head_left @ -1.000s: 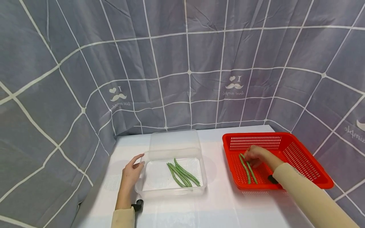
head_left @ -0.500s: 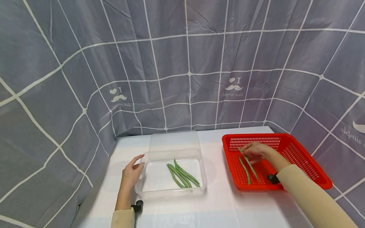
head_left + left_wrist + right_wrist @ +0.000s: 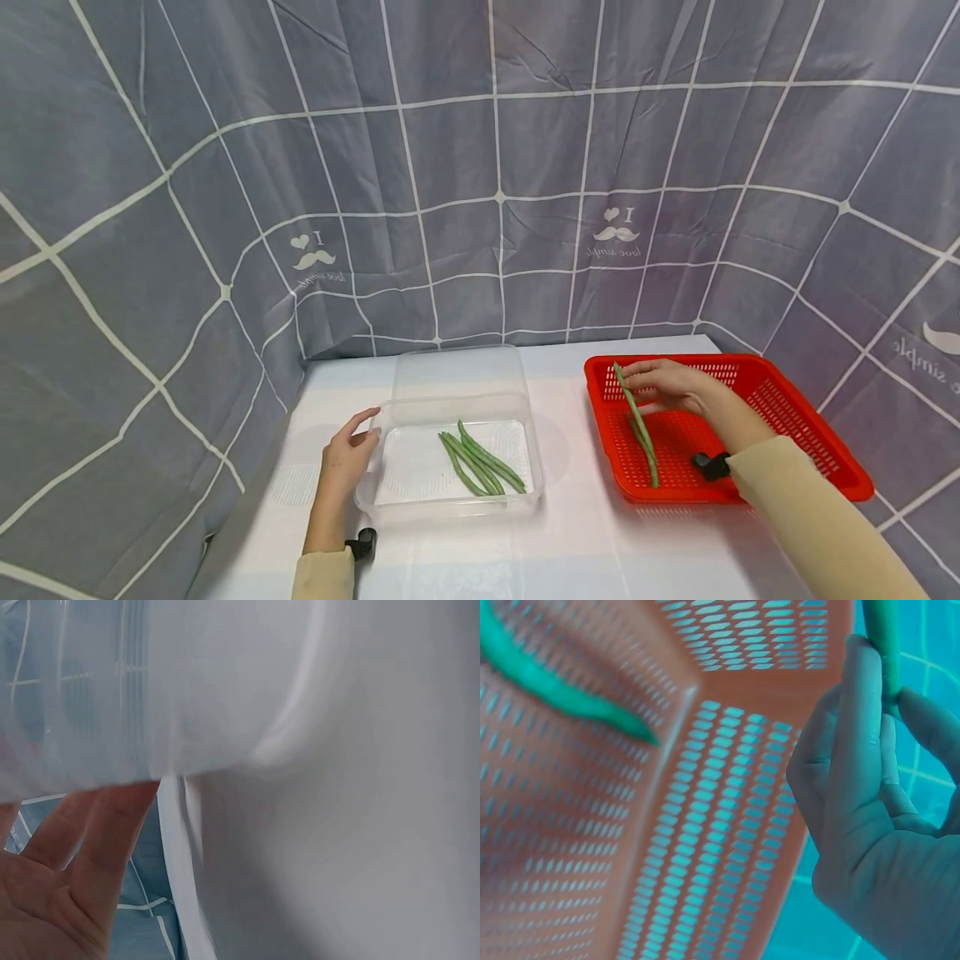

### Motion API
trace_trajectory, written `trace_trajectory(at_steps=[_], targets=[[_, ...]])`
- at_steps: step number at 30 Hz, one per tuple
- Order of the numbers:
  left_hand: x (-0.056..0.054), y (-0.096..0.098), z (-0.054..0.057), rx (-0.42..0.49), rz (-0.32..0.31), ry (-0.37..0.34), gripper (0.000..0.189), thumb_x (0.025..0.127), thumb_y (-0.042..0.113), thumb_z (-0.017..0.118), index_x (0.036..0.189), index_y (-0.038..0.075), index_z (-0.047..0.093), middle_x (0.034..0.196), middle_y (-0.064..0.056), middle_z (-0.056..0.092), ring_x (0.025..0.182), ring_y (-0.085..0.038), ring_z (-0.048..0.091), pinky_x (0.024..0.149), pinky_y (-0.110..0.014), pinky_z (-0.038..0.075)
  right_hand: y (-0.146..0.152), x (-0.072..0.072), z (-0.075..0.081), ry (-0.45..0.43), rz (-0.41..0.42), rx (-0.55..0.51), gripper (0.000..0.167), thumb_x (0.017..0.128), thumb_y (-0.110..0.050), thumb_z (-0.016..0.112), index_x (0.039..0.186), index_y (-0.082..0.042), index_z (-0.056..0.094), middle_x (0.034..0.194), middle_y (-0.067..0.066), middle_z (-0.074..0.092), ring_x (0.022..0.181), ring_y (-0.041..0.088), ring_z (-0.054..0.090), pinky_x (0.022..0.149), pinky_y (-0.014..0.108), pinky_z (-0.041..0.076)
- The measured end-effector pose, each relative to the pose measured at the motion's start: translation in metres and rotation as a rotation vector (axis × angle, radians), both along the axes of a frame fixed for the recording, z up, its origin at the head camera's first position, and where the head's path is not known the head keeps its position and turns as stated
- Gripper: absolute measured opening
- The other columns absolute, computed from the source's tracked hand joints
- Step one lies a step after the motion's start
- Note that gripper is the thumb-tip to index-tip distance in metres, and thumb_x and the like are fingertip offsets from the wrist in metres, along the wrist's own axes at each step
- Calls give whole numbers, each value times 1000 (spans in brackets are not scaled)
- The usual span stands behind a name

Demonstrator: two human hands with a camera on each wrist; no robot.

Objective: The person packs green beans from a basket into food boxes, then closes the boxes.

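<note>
Pinched between the thumb and fingertips of my right hand (image 3: 663, 385) is a green bean (image 3: 628, 398), its upper end at the left rim of the red basket (image 3: 817, 433). A second green bean (image 3: 577, 701) lies in the basket, partly overlapped by the held one in the head view. My left hand (image 3: 347, 454) touches the left side of a clear plastic container (image 3: 450, 506), thumb and index finger spread at its wall. In the left wrist view, straight fingers (image 3: 112, 832) meet the container's edge. Several green beans (image 3: 480, 462) lie in the right half of the container.
A clear lid (image 3: 459, 367) extends behind the container. The white table (image 3: 555, 542) is backed by a grey curtain (image 3: 465, 167) with white grid lines. Each wrist wears a small black camera; the right one (image 3: 708, 467) hangs over the basket.
My right hand has lifted a green bean and moved it up and left toward the basket's left rim. The left hand and the container have stayed in place.
</note>
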State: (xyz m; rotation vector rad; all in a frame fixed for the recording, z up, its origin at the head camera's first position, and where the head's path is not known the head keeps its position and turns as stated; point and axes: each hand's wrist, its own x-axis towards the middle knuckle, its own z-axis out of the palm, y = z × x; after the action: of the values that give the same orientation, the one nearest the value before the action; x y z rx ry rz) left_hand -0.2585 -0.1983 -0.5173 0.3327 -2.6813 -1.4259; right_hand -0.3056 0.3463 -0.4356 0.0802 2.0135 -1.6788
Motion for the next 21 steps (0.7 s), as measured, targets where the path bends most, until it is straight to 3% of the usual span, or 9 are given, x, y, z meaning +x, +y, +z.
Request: trace_trajectory(at_steps=[5, 10, 21], targets=[[1, -1, 0, 3, -2, -5, 47, 104, 29, 57, 151, 28, 58, 147, -27, 63, 133, -47, 64, 90, -54, 59, -16, -4, 10, 9, 8, -57, 40, 106, -18, 60, 140, 1, 53, 108, -4, 71, 100, 12, 71, 88, 35, 63], [1, -1, -1, 5, -2, -8, 47, 105, 27, 57, 151, 27, 58, 146, -27, 63, 133, -47, 64, 90, -55, 59, -33, -10, 14, 10, 21, -119, 27, 107, -14, 57, 133, -5, 58, 109, -4, 73, 100, 12, 71, 87, 33, 63], [0, -1, -1, 9, 4, -2, 47, 104, 27, 57, 151, 27, 59, 145, -28, 64, 131, -46, 65, 90, -55, 59, -75, -26, 23, 42, 60, -157, 20, 107, -12, 58, 127, -11, 60, 101, -4, 67, 94, 14, 67, 84, 32, 62]])
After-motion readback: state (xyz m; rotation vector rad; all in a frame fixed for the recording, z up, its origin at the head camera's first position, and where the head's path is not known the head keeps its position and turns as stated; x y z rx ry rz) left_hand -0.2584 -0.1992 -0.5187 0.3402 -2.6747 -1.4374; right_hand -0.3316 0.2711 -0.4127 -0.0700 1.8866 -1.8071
